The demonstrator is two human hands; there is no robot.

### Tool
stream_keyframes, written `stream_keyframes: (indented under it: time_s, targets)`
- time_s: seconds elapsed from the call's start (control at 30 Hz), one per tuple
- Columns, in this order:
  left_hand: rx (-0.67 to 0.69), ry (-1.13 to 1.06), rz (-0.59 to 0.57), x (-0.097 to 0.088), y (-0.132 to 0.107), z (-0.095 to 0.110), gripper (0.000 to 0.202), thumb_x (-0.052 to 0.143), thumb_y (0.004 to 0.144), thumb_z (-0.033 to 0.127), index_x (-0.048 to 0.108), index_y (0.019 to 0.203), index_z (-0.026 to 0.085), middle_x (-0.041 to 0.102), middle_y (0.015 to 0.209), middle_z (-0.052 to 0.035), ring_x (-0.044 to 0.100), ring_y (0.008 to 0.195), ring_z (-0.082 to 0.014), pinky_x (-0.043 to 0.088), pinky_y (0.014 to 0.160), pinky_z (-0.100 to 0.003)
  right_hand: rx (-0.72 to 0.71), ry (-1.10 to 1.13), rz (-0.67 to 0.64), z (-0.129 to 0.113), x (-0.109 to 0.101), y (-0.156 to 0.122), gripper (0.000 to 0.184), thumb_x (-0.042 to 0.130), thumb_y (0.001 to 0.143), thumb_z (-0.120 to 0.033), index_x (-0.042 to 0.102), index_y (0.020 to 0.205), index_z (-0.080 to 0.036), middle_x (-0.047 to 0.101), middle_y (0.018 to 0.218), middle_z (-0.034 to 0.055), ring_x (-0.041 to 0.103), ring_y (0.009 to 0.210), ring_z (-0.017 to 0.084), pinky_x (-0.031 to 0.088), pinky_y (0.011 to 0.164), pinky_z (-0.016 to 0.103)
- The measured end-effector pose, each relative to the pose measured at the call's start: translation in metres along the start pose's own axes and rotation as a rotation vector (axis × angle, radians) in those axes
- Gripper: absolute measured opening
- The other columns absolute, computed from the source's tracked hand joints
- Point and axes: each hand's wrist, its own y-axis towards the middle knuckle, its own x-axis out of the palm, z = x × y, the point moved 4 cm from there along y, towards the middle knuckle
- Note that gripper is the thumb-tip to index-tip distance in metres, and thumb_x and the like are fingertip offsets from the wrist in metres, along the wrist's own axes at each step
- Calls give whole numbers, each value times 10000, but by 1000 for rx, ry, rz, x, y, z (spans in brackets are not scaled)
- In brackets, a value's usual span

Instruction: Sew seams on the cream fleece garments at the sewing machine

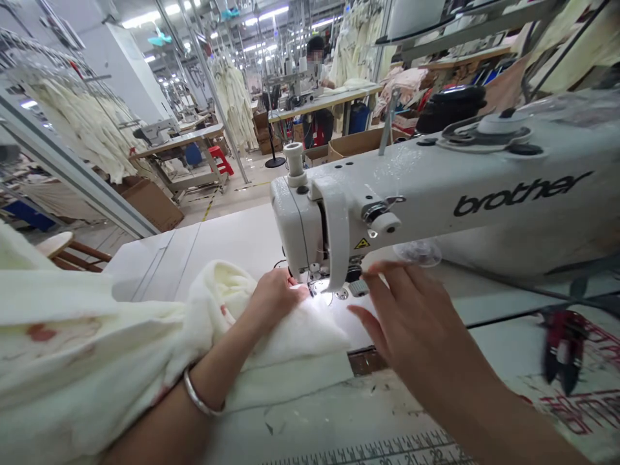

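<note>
A white sewing machine (305, 219) stands over the table, its lamp lighting the needle area. My left hand (274, 300), with a silver bangle on the wrist, is closed on cream fabric (310, 329) just left of the needle and presser foot. The fabric has reddish printed spots and spreads in folds to the left, over my forearm. Right of the needle, my right hand (407, 307) is raised with thumb and fingers apart. Its fingertips are close to a small dark knob (355, 272) on the machine; I cannot tell whether they touch it.
Red-handled thread snips (566, 342) lie on the right. A printed ruler (387, 452) runs along the front edge. A clear bobbin-like disc (417, 252) sits behind my right hand. Beyond are a wooden stool (72, 248), cardboard boxes, hanging garments (82, 123) and a person (317, 71) at another machine.
</note>
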Motion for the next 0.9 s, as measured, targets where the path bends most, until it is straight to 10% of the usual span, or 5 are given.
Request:
stream_keyframes:
  time_s: [0.3,0.9]
  targets:
    - [-14,62,-16,3,-1,-2,167,544,715,307,640,759,177,686,790,-80,621,875,-232,460,791,-308,-310,230,60,-29,9,-43,272,358,809,-3,546,697,-165,499,683,49,429,667,187,337,636,338]
    - [-90,96,-44,0,-6,5,191,608,715,312,661,802,150,701,891,-116,623,874,-251,437,776,-320,-487,248,-45,-6,23,-5,311,302,934,-72,541,763,-174,631,868,32,542,720,145,346,574,261]
